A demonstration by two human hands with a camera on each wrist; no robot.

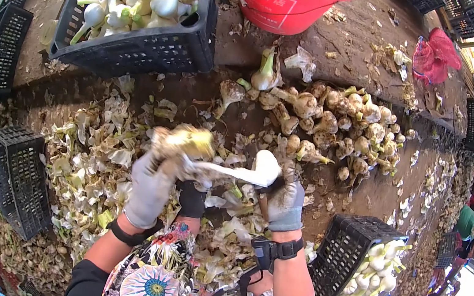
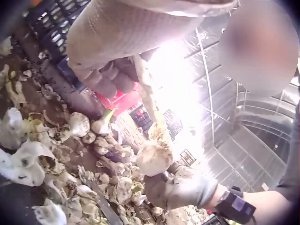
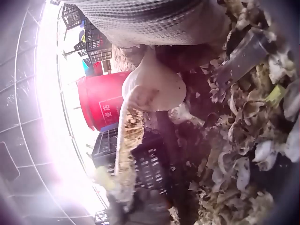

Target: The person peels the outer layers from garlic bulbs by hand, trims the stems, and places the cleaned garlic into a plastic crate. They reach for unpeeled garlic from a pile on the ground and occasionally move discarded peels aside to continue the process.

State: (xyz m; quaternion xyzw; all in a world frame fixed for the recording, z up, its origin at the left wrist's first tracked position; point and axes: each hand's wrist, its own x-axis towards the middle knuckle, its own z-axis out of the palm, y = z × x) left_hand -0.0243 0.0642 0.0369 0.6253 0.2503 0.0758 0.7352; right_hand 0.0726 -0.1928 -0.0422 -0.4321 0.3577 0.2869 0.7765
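Both hands wear pale, soiled gloves. The right hand (image 1: 286,204) (image 2: 176,190) (image 3: 159,21) grips a white garlic bulb (image 1: 266,169) (image 2: 154,158) (image 3: 157,86) by its neck side. From the bulb a long strip of skin (image 1: 215,169) (image 2: 149,89) (image 3: 124,145) stretches across to the left hand (image 1: 150,190) (image 2: 131,37) (image 3: 143,208), whose fingers are curled round its far end. Blurred brownish-yellow leaf matter (image 1: 188,142) shows above the left hand. A dark narrow item (image 1: 264,205) lies by the right palm; what it is cannot be told.
Unpeeled garlic (image 1: 340,124) is heaped beyond the hands, with loose skins (image 1: 93,156) at the left. A crate (image 1: 135,48) of white bulbs and a red bucket (image 1: 284,4) stand at the back. Other crates stand left (image 1: 18,181) and right (image 1: 344,252); people are farther off.
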